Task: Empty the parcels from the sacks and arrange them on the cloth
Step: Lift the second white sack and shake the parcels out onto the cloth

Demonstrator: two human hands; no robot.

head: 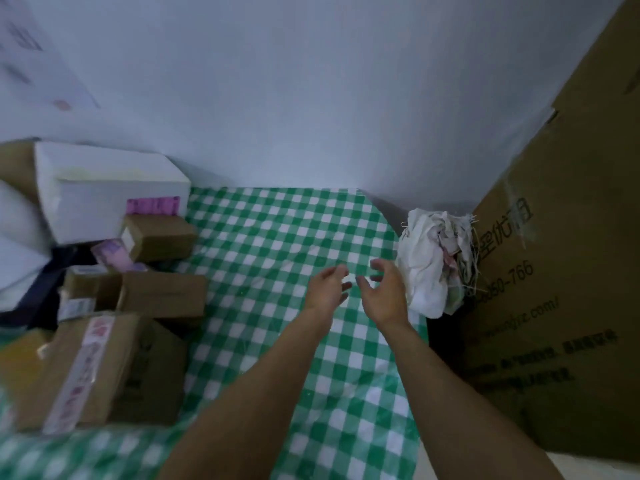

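Over the green checked cloth (263, 237), the left hand (327, 289) and right hand (382, 294) hover empty, fingers relaxed. A crumpled sack (426, 265) lies at right, parcels (162, 296) at left

On my feed I log two bare arms: the left forearm (242, 393) and right forearm (460, 386) are uncovered along their whole visible length. The left hand (327, 289) and right hand (382, 294) are bare as well. The fingers (379, 263) are blurred, so I cannot read any nail detail.

parcels (104, 289) blurred (labels unreadable), big carton (561, 271) cropped
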